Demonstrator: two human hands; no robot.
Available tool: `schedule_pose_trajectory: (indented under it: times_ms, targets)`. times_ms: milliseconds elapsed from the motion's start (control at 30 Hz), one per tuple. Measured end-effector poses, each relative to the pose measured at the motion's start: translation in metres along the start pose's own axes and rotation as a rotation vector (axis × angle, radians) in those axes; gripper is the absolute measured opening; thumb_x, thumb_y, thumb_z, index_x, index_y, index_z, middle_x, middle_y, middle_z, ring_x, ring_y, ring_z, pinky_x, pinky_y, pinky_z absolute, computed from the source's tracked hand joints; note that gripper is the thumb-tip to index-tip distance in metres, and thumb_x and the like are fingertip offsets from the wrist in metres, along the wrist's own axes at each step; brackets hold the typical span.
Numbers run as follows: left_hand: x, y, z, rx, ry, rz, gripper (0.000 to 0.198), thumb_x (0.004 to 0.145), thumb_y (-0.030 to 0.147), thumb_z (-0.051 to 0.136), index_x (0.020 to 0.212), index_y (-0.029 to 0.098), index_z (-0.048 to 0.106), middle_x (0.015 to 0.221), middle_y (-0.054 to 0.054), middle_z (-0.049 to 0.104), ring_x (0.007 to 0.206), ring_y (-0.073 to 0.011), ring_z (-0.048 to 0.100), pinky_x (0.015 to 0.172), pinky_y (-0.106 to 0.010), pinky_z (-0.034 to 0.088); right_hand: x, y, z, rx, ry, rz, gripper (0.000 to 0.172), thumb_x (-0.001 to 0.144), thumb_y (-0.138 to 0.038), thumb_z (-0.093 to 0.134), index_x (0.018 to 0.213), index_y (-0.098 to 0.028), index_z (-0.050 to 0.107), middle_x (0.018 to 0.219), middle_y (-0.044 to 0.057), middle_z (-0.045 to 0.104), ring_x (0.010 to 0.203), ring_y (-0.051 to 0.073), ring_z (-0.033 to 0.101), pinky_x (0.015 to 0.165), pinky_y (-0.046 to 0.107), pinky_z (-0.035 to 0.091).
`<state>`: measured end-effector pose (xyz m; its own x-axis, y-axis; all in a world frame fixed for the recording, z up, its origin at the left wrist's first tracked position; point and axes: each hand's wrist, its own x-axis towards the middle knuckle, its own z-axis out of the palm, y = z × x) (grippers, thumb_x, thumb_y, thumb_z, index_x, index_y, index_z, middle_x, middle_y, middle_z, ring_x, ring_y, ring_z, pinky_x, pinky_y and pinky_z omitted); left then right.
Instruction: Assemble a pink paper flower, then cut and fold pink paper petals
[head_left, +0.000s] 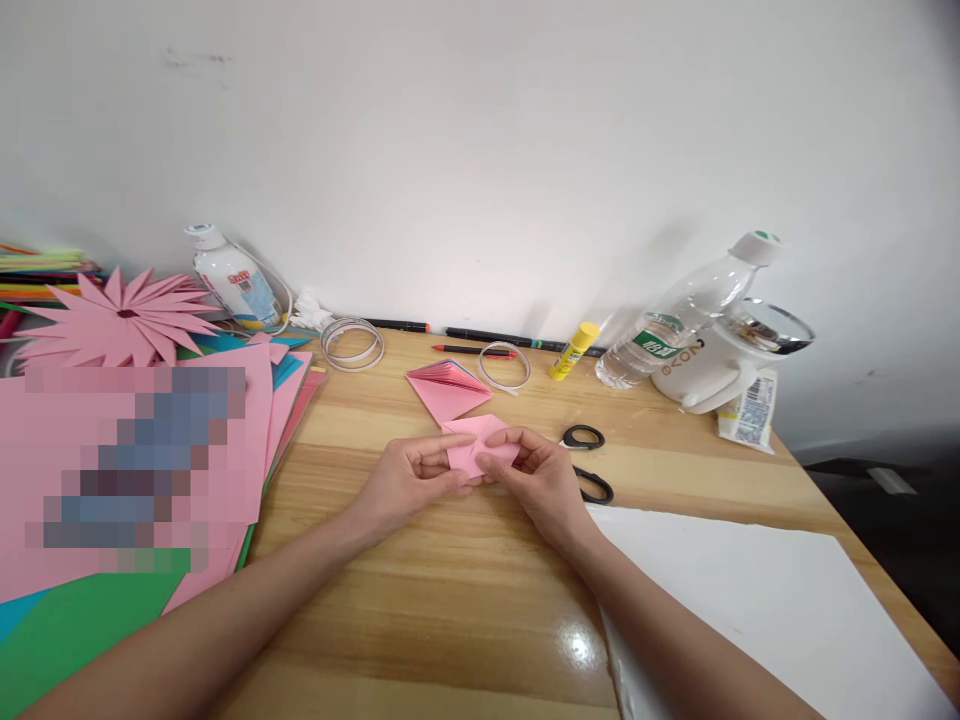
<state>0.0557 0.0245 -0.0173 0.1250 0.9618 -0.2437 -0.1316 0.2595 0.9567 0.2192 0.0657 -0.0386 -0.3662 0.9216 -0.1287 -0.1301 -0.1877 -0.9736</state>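
Both my hands meet at the middle of the wooden table (pixel 450 590) on a small folded pink paper piece (pixel 474 444). My left hand (pixel 409 480) pinches its left edge with thumb and fingers closed. My right hand (pixel 538 480) grips its right side, fingers curled over the paper. Just behind lies a stack of finished folded pink pieces (pixel 444 388). Black scissors (pixel 586 462) lie right beside my right hand.
A pile of pink, blue and green paper sheets (pixel 135 500) fills the left, with a pink paper flower (pixel 124 320) behind. A white sheet (pixel 757 600) lies at right. Along the wall: tape rolls (pixel 352 342), pens (pixel 480 338), a glue stick (pixel 573 350), two bottles (pixel 679 315), a white jug (pixel 720 365).
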Motion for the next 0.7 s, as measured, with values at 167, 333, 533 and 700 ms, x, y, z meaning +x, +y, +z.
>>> schedule_pose_trajectory:
  times_ms: [167,333,533,700]
  targets:
    - [0.000,-0.005,-0.001,0.044,0.002,0.046,0.042,0.069,0.023,0.068,0.110,0.017,0.061,0.090,-0.004,0.072,0.083,-0.0199,0.067,0.078,-0.030,0.053,-0.001,-0.001,0.000,-0.051,-0.006,-0.046,0.025,0.063,-0.033,0.073,0.079,-0.017,0.060,0.068,0.000,0.061,0.059,0.013,0.056,0.059,0.027,0.049]
    - [0.001,-0.011,-0.003,0.068,-0.011,0.066,0.037,0.069,0.025,0.068,0.106,0.020,0.064,0.095,-0.003,0.071,0.085,-0.0195,0.066,0.080,-0.029,0.052,-0.001,-0.001,0.000,-0.085,-0.007,-0.085,0.019,0.064,-0.032,0.072,0.071,-0.017,0.062,0.070,0.000,0.060,0.059,0.012,0.054,0.060,0.026,0.048]
    - [-0.001,-0.009,-0.002,0.000,-0.017,0.077,0.056,0.070,0.025,0.067,0.123,0.019,0.051,0.082,-0.002,0.072,0.082,-0.0200,0.066,0.081,-0.035,0.051,0.000,0.001,-0.001,-0.065,-0.009,-0.051,0.023,0.064,-0.032,0.072,0.078,-0.017,0.063,0.071,0.001,0.060,0.060,0.013,0.055,0.061,0.027,0.049]
    - [-0.001,0.000,0.002,-0.121,0.032,0.058,0.085,0.070,0.025,0.068,0.139,0.021,0.018,0.079,-0.001,0.071,0.079,-0.0198,0.067,0.078,-0.039,0.052,-0.001,-0.002,0.000,-0.069,0.002,-0.051,0.023,0.065,-0.032,0.071,0.078,-0.016,0.063,0.070,0.001,0.059,0.059,0.012,0.054,0.059,0.025,0.047]
